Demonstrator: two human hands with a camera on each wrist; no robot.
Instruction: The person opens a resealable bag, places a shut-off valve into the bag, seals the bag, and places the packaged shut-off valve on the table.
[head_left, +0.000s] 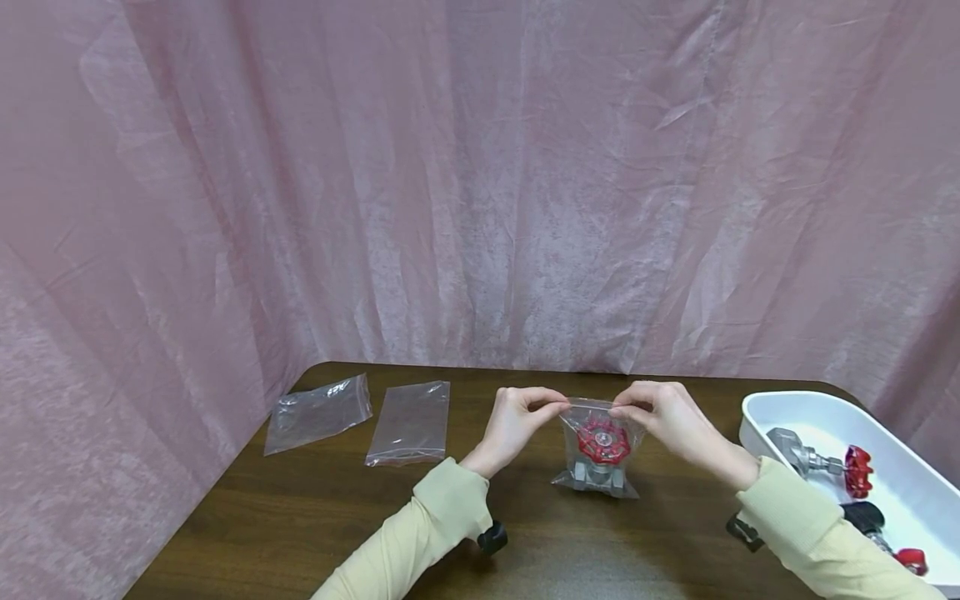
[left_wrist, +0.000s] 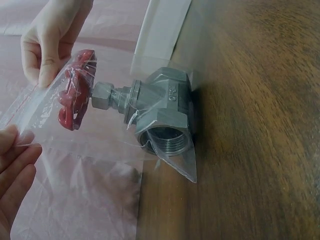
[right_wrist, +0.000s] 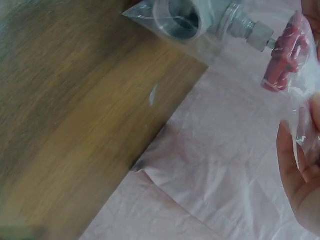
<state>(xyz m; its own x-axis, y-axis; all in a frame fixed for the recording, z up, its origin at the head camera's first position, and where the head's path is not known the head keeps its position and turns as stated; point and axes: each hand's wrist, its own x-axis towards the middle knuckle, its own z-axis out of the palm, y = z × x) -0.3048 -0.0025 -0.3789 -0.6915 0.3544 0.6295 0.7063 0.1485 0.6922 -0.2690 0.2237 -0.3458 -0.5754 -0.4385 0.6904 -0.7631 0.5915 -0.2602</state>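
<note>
Below stands a valve [head_left: 603, 443]; left hand [head_left: 519, 418], right hand [head_left: 666, 415] pinch its bag [head_left: 592, 407].

On my head feed I see a pink curtain [head_left: 480, 183] across the top and left of the frame, with a brown table [head_left: 262, 525] along the bottom. Left of centre, a clear bag [head_left: 318, 414] lies flat at a slant, and just right of it I have a second bag [head_left: 408, 423], also flat. At lower right I see a white tray [head_left: 903, 475], cut by the frame edge, holding a valve [head_left: 787, 448] with a red wheel [head_left: 857, 472] and, below, a black-and-red fitting [head_left: 864, 516]
</note>
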